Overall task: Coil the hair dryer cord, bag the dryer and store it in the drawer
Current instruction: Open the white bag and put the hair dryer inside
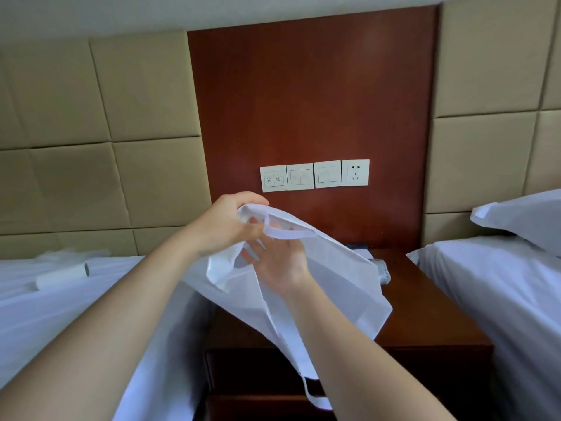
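A white fabric bag (340, 275) hangs in the air above the dark wooden nightstand (425, 323). My left hand (224, 226) grips the bag's top edge at its opening. My right hand (279, 259) lies inside the opening with its fingers spread, touching the fabric. One long white handle strap (312, 390) dangles down in front of the drawer fronts (252, 372). The hair dryer (383, 270) lies on the nightstand behind the bag; only its pale end shows. The cord is hidden.
Two beds with white sheets flank the nightstand, the left bed (60, 314) and the right bed (501, 299) with a pillow (522, 217). A white roll (62, 276) lies on the left bed. Wall switches and a socket (355, 173) sit on the wooden panel.
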Demonstrator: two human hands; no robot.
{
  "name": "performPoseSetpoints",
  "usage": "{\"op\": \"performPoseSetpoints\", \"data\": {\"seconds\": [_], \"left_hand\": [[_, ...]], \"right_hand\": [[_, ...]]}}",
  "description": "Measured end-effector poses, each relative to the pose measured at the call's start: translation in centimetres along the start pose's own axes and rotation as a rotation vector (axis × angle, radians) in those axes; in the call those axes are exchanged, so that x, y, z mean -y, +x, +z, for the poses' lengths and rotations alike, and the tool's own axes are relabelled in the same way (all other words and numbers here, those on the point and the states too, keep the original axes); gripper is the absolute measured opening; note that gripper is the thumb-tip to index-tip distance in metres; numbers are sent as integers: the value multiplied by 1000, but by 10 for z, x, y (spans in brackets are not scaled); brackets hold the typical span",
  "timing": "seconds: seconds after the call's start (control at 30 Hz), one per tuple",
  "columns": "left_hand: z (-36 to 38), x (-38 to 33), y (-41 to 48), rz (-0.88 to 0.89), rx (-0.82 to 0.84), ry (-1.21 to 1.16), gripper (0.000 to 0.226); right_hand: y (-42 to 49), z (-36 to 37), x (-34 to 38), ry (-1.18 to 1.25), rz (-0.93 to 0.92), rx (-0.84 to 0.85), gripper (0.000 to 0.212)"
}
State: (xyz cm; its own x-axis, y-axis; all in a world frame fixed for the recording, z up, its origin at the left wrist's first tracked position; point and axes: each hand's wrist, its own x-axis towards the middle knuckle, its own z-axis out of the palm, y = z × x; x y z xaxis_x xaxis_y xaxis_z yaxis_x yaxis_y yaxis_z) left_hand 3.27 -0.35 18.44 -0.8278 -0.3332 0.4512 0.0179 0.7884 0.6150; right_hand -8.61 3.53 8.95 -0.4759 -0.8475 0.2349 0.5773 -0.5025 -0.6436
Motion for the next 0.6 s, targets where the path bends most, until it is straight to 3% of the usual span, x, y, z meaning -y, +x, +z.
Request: {"op": "performPoseSetpoints", "data": {"seconds": [0.1,0.17,0.27,0.37,0.5,0.6], "left_hand": [[-1,5,-5,14,58,90,56],[2,12,-7,30,92,144,61],[9,26,-4,50,104,239,39],[18,35,0,-11,174,328,26],[29,39,1,-46,208,408,45],[35,36,3,-63,195,521,50]], "right_hand": [[-3,-1,4,-44,6,13,50],[-13,-5,5,-141,18,30,46],[-40,-14,7,-463,21,74,26],[-59,-32,13,-711,-64,108,39],[-73,-42,41,-614,-28,60,34],[-74,-39,61,-599,-11,44,67]]}}
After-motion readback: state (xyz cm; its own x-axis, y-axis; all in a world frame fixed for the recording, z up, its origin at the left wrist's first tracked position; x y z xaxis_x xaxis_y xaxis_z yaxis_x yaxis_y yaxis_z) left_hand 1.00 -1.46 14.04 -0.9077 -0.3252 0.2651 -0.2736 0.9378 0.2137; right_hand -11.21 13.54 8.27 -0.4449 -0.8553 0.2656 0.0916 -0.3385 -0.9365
